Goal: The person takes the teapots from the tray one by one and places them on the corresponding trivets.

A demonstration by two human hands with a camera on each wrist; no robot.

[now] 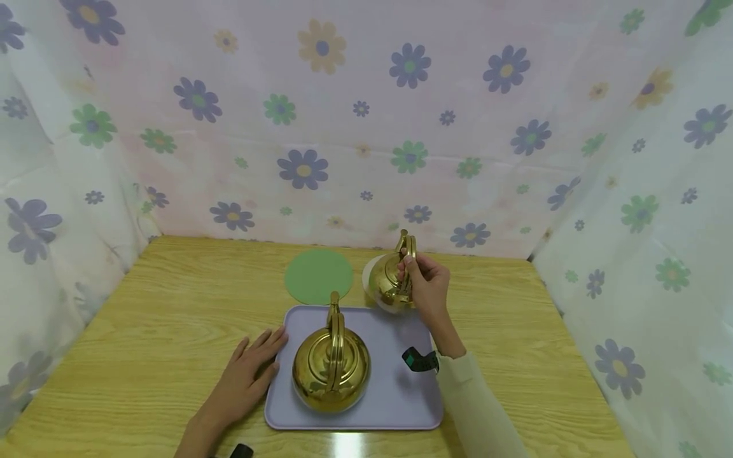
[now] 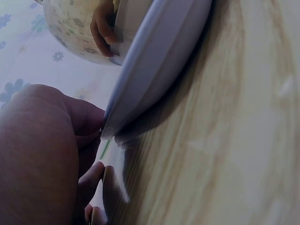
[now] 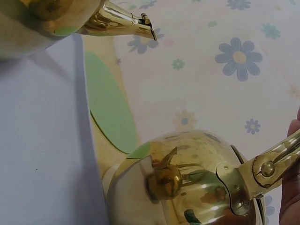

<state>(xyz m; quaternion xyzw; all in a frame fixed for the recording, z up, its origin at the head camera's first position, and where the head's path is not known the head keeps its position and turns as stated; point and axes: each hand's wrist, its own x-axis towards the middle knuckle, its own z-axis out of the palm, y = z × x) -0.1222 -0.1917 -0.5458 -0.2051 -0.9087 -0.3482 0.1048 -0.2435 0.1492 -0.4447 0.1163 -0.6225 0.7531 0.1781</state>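
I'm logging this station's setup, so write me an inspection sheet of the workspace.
Surface: wood-grain table, with a lilac tray on it.
Job's things: gold-coloured kettle on the tray; second kettle at a pale disc, lifted or resting unclear; green disc left of that.
Clutter: nothing seen.
Hands: left hand touches the tray's left edge; right hand grips the second kettle's handle.
Cables: nothing seen.
Surroundings: flower-patterned cloth behind and at both sides.

Head view: above, facing forward, down
Left wrist view: close, tilted, along tray (image 2: 157, 65)
Right wrist view: near 2 kettles (image 3: 197, 187), shared with head
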